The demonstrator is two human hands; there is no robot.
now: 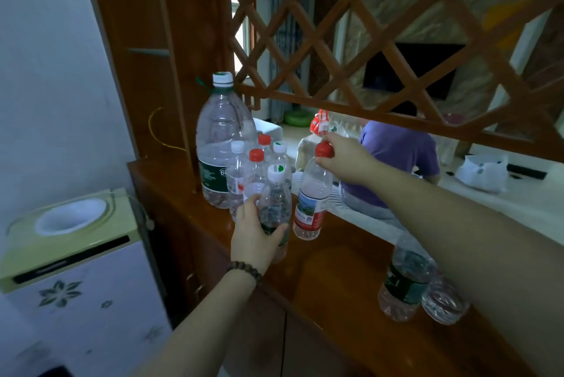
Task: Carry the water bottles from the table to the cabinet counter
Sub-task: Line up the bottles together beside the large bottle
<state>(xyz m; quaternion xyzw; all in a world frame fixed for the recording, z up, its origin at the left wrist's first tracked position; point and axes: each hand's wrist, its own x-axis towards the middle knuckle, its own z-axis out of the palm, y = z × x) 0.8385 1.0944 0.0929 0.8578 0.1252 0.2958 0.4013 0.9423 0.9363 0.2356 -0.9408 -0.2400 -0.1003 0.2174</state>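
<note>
On the wooden cabinet counter (332, 279) stands a cluster of clear water bottles. My left hand (253, 236) wraps the lower body of a white-capped, green-labelled bottle (276, 193) at the front of the cluster. My right hand (341, 157) pinches the red cap of a red-labelled bottle (312, 202), which tilts slightly just right of it. Behind them stand a large green-labelled jug (219, 144) and several small bottles (254, 169) with red or white caps. Two more bottles (409, 282) sit on the counter under my right forearm.
A wooden lattice screen (366, 41) rises above the counter's back. A water dispenser (70, 239) with a flowered front stands to the left against the wall. Beyond the counter a person in a purple shirt (399, 157) sits by a pale table with a white bag (482, 172).
</note>
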